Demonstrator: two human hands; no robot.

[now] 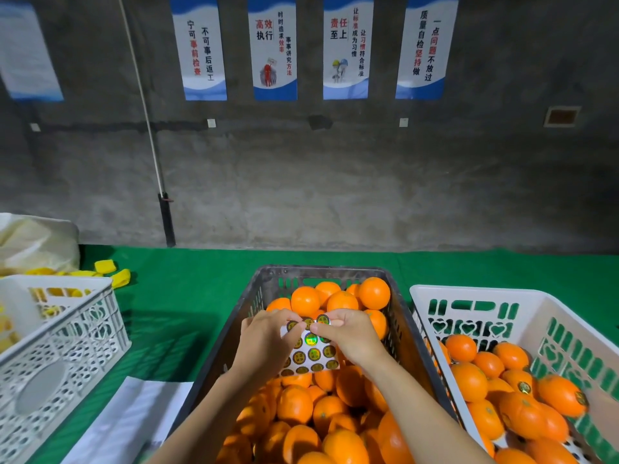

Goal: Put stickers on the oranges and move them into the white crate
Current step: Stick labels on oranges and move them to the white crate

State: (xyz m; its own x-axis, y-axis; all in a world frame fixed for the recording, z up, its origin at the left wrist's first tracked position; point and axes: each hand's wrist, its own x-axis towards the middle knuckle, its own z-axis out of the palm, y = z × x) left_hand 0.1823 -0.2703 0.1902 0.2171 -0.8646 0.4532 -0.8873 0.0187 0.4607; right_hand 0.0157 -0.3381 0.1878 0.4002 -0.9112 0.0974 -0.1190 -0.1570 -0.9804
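Observation:
A white sticker sheet [313, 351] with round gold and green stickers hangs above the dark crate [264, 286], which is full of plain oranges [304, 300]. My left hand [268, 339] holds the sheet at its left edge, thumb on top. My right hand [348, 336] pinches a sticker near the sheet's top edge with thumb and forefinger. The white crate [469, 294] stands to the right and holds several oranges [522, 390], some with a sticker showing.
A second white crate [67, 326] stands at the left with yellow foam nets [110, 271] behind it and a pale bag [33, 242]. White paper sheets [134, 423] lie on the green table cover [201, 289]. A grey wall with posters rises behind the table.

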